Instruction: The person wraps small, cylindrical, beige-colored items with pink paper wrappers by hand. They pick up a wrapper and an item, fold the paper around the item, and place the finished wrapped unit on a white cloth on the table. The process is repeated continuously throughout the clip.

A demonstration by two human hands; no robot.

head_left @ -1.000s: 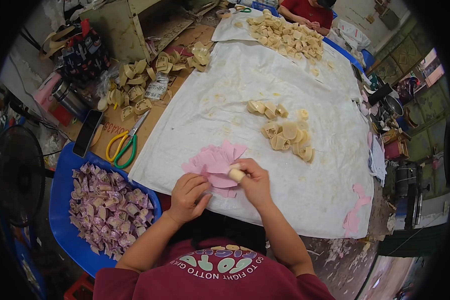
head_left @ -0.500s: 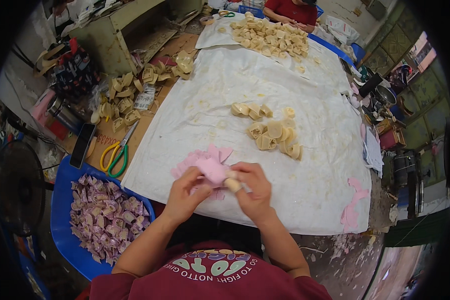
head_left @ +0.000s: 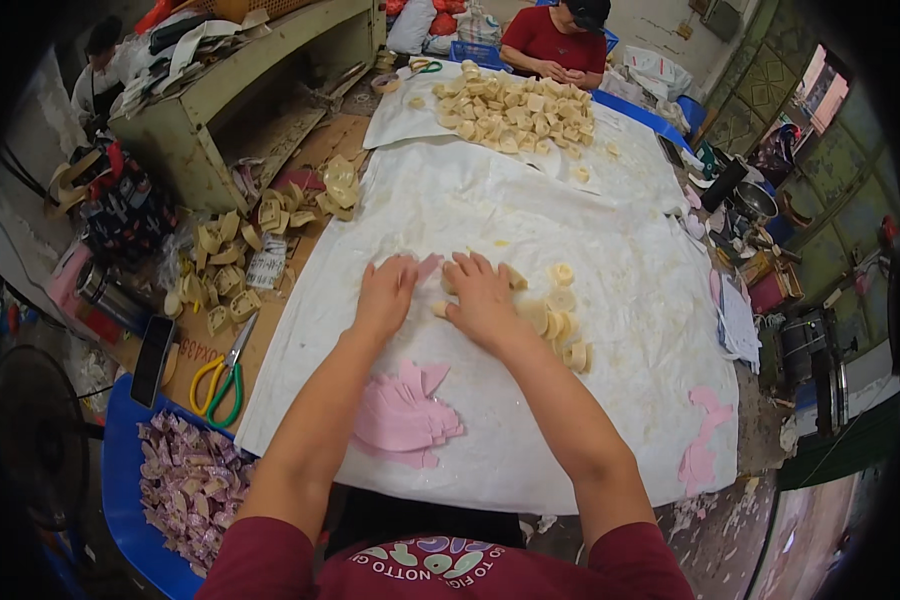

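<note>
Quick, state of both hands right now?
Left hand: beside a pink piece; cannot tell if gripping it.
Right hand: palm down among cream pieces; any hold is hidden.

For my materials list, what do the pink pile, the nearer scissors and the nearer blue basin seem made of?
Pink pile: perhaps paper or thin cloth, matte, in flat overlapping sheets.
Nearer scissors: metal blades, by their grey sheen; handles probably smooth, coloured plastic.
Blue basin: likely plastic, by its even colour and smooth wall.

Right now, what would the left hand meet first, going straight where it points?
The left hand would seemingly cross only wrinkled white cloth before meeting the far heap of small curved cream pieces; depth is unclear.
</note>
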